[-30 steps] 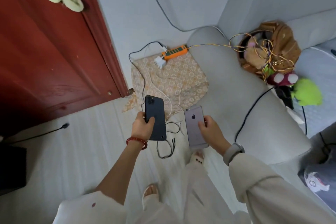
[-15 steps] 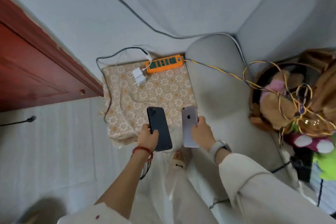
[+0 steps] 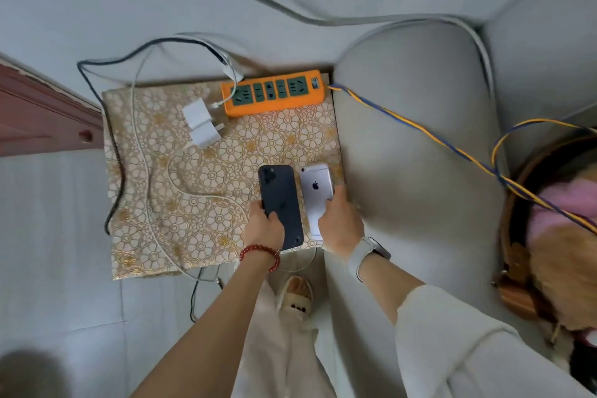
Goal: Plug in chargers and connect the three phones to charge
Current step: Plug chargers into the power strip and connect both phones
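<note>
My left hand point(image 3: 265, 225) grips a dark blue phone point(image 3: 279, 203), back side up, over the near right part of a floral-covered stand point(image 3: 181, 178). Right beside it my right hand point(image 3: 339, 223) grips a silver phone point(image 3: 316, 195), also back side up. An orange power strip point(image 3: 274, 92) lies at the stand's far edge with a white cable across its left end. Two white charger blocks point(image 3: 201, 122) lie unplugged next to the strip. White cables point(image 3: 145, 152) and a black cable point(image 3: 113, 145) run over the stand. A third phone is not in sight.
A grey sofa arm point(image 3: 413, 145) stands directly right of the stand. A yellow-blue cord point(image 3: 420, 132) runs from the strip across it to a brown bag point(image 3: 549, 236) of soft toys. A red door point(image 3: 42, 119) is at the left. My sandalled foot point(image 3: 294, 297) is below the stand.
I have stepped closer to the stand and both hands have carried the phones forward and down over its near right corner. The two phones now sit closer together.
</note>
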Demonstrator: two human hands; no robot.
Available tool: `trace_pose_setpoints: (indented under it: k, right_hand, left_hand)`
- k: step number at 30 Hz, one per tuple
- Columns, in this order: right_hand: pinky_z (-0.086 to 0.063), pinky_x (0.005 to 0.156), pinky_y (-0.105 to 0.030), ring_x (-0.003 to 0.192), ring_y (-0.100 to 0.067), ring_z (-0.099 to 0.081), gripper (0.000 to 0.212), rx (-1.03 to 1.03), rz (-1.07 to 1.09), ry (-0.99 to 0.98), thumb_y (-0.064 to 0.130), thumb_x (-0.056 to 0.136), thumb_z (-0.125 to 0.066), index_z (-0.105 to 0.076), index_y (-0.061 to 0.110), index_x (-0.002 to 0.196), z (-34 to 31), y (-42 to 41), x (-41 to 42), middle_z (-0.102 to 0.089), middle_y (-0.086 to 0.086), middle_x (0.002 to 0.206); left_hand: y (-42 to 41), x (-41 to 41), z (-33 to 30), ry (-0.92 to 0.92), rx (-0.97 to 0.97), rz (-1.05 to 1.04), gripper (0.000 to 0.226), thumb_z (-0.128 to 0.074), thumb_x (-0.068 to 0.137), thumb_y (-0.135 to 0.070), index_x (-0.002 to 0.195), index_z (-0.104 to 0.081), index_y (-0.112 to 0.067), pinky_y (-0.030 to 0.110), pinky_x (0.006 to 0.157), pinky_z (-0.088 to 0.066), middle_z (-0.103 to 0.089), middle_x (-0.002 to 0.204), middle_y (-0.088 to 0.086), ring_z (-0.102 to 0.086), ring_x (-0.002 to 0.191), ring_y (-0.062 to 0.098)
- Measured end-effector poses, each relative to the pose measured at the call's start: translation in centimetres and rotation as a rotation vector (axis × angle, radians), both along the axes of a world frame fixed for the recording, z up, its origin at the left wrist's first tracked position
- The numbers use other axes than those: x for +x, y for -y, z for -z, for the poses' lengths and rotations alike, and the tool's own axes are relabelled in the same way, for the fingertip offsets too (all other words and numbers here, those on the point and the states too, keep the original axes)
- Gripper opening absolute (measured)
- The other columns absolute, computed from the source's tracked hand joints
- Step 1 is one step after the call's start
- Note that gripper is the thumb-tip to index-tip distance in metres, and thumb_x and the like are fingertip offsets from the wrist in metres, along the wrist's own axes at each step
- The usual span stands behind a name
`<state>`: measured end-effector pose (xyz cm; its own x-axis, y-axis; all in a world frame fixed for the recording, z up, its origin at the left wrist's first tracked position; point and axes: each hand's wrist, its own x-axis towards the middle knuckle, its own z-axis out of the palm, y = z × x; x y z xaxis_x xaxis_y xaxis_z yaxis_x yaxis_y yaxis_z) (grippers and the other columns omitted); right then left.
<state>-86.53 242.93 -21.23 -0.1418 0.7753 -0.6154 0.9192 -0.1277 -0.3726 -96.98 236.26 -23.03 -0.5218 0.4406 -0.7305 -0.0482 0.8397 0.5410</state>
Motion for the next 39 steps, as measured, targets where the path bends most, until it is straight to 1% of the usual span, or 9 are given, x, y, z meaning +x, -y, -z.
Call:
trace_pose_setpoints:
  k: [6,11,15,17,22,26,30,35,39]
  right_hand:
    - [-0.047,0.082,-0.039,0.111,-0.039,-0.050,0.050,0.111,-0.049,0.117,-0.003,0.084,-0.045,-0.031,0.006,0.131,0.9,-0.1,0.2,-0.046,-0.020,0.126]
    - [-0.048,0.084,-0.038,0.119,-0.034,-0.041,0.067,0.137,-0.240,0.178,-0.001,0.078,-0.053,-0.025,0.015,0.137,1.0,0.9,0.5,-0.036,-0.015,0.135]
    - [-0.041,0.098,-0.040,0.132,-0.036,-0.023,0.073,0.163,-0.571,0.218,0.007,0.078,-0.056,-0.020,0.022,0.139,1.5,1.7,0.8,-0.019,-0.015,0.147]
    - [-0.041,0.097,-0.043,0.134,-0.038,-0.020,0.069,0.172,-0.621,0.245,0.014,0.082,-0.055,-0.019,0.023,0.140,1.7,1.8,0.9,-0.017,-0.016,0.149]
    - [-0.046,0.092,-0.042,0.134,-0.038,-0.020,0.067,0.169,-0.607,0.272,0.021,0.085,-0.051,-0.015,0.024,0.142,2.1,2.0,0.8,-0.016,-0.015,0.151]
    - [-0.050,0.088,-0.041,0.130,-0.036,-0.025,0.063,0.166,-0.500,0.283,0.026,0.088,-0.049,-0.015,0.025,0.141,2.0,1.9,0.9,-0.015,-0.014,0.151]
    - [-0.049,0.088,-0.039,0.131,-0.034,-0.024,0.062,0.145,-0.471,0.289,0.028,0.090,-0.046,-0.012,0.027,0.142,1.9,1.4,1.0,-0.012,-0.011,0.153]
    - [-0.048,0.088,-0.039,0.130,-0.032,-0.027,0.052,0.152,-0.459,0.272,0.026,0.091,-0.044,-0.022,0.022,0.138,1.2,0.9,0.5,-0.021,-0.012,0.148]
    - [-0.044,0.089,-0.036,0.122,-0.030,-0.036,0.043,0.218,-0.465,0.175,0.017,0.089,-0.044,-0.035,0.015,0.131,0.6,-0.6,-2.0,-0.038,-0.012,0.136]
  left_hand:
    - [-0.6,0.3,0.1,-0.109,-0.046,0.186,0.039,-0.041,0.085,0.000,0.123,-0.036,0.005,0.042,0.084,-0.043,-0.037,0.125,0.023,-0.047,0.106,0.040]
    - [-0.5,0.5,-0.9,-0.183,-0.109,0.359,0.043,-0.043,0.084,-0.006,0.125,-0.032,0.001,0.040,0.084,-0.041,-0.029,0.127,0.018,-0.033,0.114,0.035]
    - [-0.8,-0.2,-0.8,-0.137,-0.087,0.344,0.047,-0.043,0.083,-0.004,0.128,-0.030,-0.003,0.038,0.092,-0.035,-0.027,0.131,0.019,-0.029,0.116,0.035]
    - [-1.2,-0.7,-0.4,-0.116,-0.093,0.339,0.048,-0.045,0.082,-0.004,0.128,-0.030,-0.003,0.038,0.095,-0.033,-0.027,0.130,0.019,-0.030,0.115,0.035]
    - [-1.2,-0.6,0.1,-0.087,-0.078,0.334,0.047,-0.046,0.079,-0.002,0.124,-0.031,-0.003,0.031,0.084,-0.032,-0.028,0.126,0.018,-0.031,0.114,0.035]
    - [-0.9,-0.4,0.2,-0.070,-0.058,0.347,0.062,-0.048,0.081,-0.005,0.136,-0.020,-0.004,0.037,0.096,-0.038,-0.026,0.129,0.019,-0.032,0.118,0.035]
    - [-0.8,-0.6,0.1,-0.056,-0.044,0.355,0.062,-0.047,0.083,-0.006,0.138,-0.019,-0.005,0.039,0.097,-0.039,-0.026,0.130,0.020,-0.035,0.118,0.035]
    - [-0.9,-2.3,0.0,-0.099,-0.014,0.393,0.048,-0.046,0.085,-0.009,0.131,-0.035,-0.006,0.036,0.092,-0.042,-0.033,0.126,0.019,-0.041,0.115,0.034]
    - [-1.4,-5.8,-1.2,-0.303,0.106,0.324,0.041,-0.048,0.086,-0.007,0.126,-0.044,-0.005,0.039,0.092,-0.044,-0.040,0.126,0.018,-0.044,0.115,0.032]
